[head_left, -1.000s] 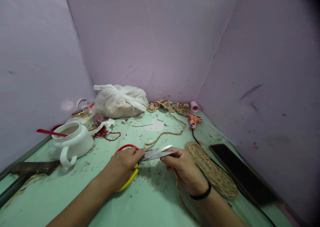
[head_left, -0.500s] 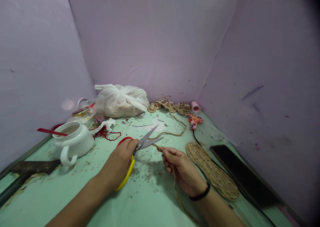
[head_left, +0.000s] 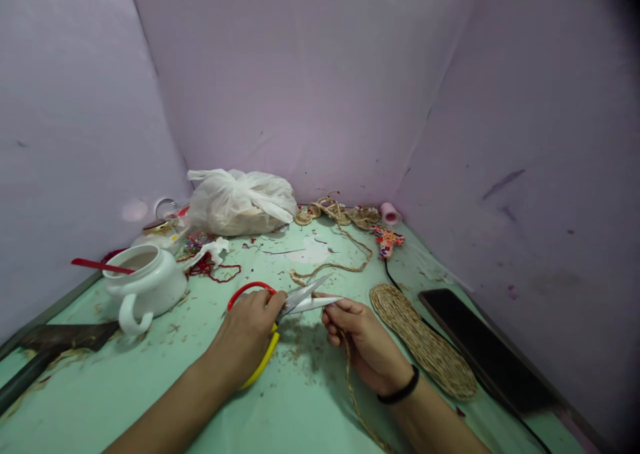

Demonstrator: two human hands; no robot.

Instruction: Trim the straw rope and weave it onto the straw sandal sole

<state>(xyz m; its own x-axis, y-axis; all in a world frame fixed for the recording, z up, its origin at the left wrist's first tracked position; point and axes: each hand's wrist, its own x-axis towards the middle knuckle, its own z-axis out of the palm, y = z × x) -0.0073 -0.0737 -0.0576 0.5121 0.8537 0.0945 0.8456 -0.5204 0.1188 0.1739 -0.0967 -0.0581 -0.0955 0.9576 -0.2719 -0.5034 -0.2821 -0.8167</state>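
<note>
My left hand (head_left: 250, 337) is closed round scissors (head_left: 303, 299) with one red and one yellow handle loop. Their blades are parted and point right, the tips close to the fingers of my right hand (head_left: 363, 337). Between those fingers I pinch a braided straw cord (head_left: 350, 387), which hangs down toward the table's near edge. A second length of straw cord (head_left: 345, 266) lies loose beyond the blades, running back to woven straw pieces (head_left: 350, 214) by the wall. Right of my right hand lies a woven straw sole (head_left: 425, 341).
At left stand a white pot (head_left: 150, 284) with a red stick in it and a dark hammer-like tool (head_left: 65, 341). A knotted white plastic bag (head_left: 243, 204) sits behind. On the right are a glue gun (head_left: 387, 241), its black cable and a dark flat slab (head_left: 485, 347).
The scissors have moved right, up to my right hand. The cord that ran between the blades is now parted, its far end lying on the table.
</note>
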